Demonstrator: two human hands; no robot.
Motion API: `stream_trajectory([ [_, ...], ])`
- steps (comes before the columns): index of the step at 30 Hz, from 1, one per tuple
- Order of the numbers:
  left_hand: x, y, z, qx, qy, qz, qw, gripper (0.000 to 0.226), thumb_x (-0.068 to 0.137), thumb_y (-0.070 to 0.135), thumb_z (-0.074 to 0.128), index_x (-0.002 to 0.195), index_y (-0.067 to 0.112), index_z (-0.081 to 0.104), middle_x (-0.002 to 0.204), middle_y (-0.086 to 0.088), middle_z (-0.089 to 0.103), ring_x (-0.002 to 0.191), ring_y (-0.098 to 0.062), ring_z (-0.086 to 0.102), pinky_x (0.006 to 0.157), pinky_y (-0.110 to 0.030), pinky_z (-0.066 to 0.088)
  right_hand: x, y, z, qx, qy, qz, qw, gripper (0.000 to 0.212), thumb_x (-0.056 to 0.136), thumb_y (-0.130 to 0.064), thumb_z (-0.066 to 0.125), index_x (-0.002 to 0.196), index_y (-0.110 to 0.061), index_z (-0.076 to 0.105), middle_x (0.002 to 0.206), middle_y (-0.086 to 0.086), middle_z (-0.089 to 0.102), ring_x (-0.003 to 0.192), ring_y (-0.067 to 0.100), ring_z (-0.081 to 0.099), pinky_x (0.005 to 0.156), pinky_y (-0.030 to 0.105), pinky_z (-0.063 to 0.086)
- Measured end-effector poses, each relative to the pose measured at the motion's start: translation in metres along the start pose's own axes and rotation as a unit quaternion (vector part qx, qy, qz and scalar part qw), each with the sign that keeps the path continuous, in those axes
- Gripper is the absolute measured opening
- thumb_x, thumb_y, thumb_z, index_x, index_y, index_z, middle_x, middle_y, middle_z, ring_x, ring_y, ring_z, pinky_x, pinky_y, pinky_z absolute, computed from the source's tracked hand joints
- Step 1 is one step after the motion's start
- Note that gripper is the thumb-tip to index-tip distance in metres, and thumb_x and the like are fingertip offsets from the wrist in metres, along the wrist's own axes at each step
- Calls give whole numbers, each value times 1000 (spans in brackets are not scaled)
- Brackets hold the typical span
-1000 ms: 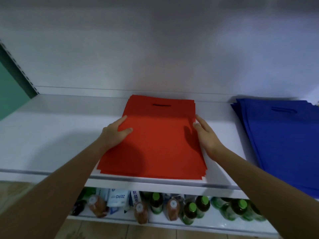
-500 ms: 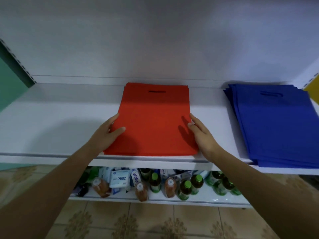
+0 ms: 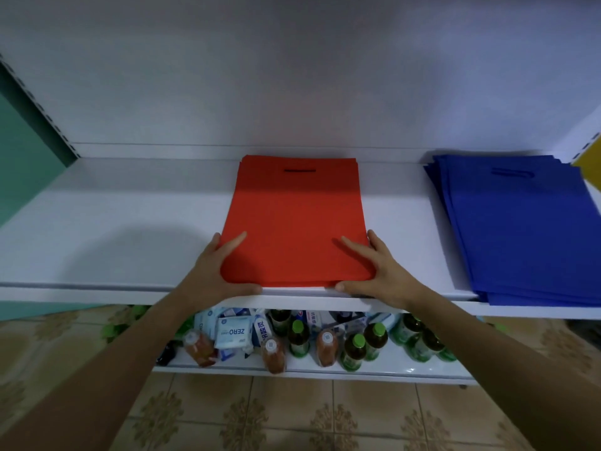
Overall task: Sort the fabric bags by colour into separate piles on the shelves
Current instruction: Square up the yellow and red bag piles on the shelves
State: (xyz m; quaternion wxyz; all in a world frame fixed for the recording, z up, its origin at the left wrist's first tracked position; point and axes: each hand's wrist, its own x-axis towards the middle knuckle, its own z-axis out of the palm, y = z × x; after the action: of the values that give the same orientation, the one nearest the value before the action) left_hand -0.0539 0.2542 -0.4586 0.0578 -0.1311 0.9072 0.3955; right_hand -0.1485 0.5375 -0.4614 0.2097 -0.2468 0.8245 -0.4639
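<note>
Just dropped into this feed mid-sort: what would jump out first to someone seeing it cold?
The bright red bag pile lies flat in the middle of the white shelf, with the left hand and right hand on its near corners at the front edge. To its right, apart from it, sits the blue bag pile. Below, green-capped bottles crowd the lower shelf.

White shelf [image 3: 130, 222]: red bags [image 3: 296, 219], blue bags [image 3: 520, 229]

Matt cloth red bags [image 3: 294, 222] and blue bags [image 3: 527, 229] lie on a smooth white shelf [image 3: 113, 222].
</note>
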Motion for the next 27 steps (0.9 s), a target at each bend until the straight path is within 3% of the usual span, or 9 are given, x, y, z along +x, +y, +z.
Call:
stream_trajectory([
  [2,2,2,3,-8,28,14,999,99,56,52,79,134,51,17,156,-7,2,143,-17,5,113,-37,13,1,0,0,8,6,3,1000,75,74,-22,75,133,-41,34,153,-1,0,125,-3,9,99,9,18],
  [5,4,-1,8,-13,69,25,997,93,65,35,79,140,40,24,154,-9,11,142,-16,7,112,-35,13,1,1,1,0,0,9,1000,74,74,-22,75,137,-33,37,153,-2,0,136,4,9,101,12,17],
  [8,2,1,9,-29,66,15,997,92,65,36,79,140,38,27,153,-8,13,142,-17,10,113,-36,14,0,1,2,3,6,11,1000,67,77,-22,72,137,-28,41,154,-2,-1,140,9,8,100,11,16],
  [13,3,1,8,-23,73,25,997,86,60,55,67,138,34,36,148,-5,28,136,-20,26,113,-39,24,-1,3,3,3,14,5,1000,59,80,-20,69,133,-27,45,155,0,-3,142,11,5,101,9,15],
  [18,1,2,9,17,62,37,997,86,64,32,80,139,29,36,148,-4,22,136,-20,23,111,-32,21,1,7,5,-43,8,3,999,67,74,-22,74,133,-32,43,155,1,-9,143,14,-1,112,24,18],
  [21,2,2,9,43,82,52,994,80,69,29,77,138,27,37,147,-6,26,133,-21,27,109,-31,23,1,10,8,-36,24,-3,999,62,77,-21,72,133,-28,46,155,1,-7,143,15,2,101,7,24],
  [24,1,3,12,43,95,56,993,75,71,26,75,137,24,39,146,-9,27,133,-24,29,109,-31,24,1,13,12,-39,43,-4,998,58,79,-23,70,133,-25,48,156,1,-5,143,15,4,93,0,27],
  [25,0,4,12,42,96,50,993,74,72,26,75,137,25,39,148,-10,23,134,-25,27,110,-32,22,2,13,13,-43,46,-7,998,59,79,-24,71,133,-25,47,156,2,-5,143,15,4,95,1,27],
  [27,0,6,11,50,86,39,994,77,70,30,75,138,28,38,151,-11,16,137,-26,22,112,-35,19,1,11,13,-43,42,-2,998,65,75,-28,73,134,-28,46,156,3,-5,144,15,1,113,20,19],
])
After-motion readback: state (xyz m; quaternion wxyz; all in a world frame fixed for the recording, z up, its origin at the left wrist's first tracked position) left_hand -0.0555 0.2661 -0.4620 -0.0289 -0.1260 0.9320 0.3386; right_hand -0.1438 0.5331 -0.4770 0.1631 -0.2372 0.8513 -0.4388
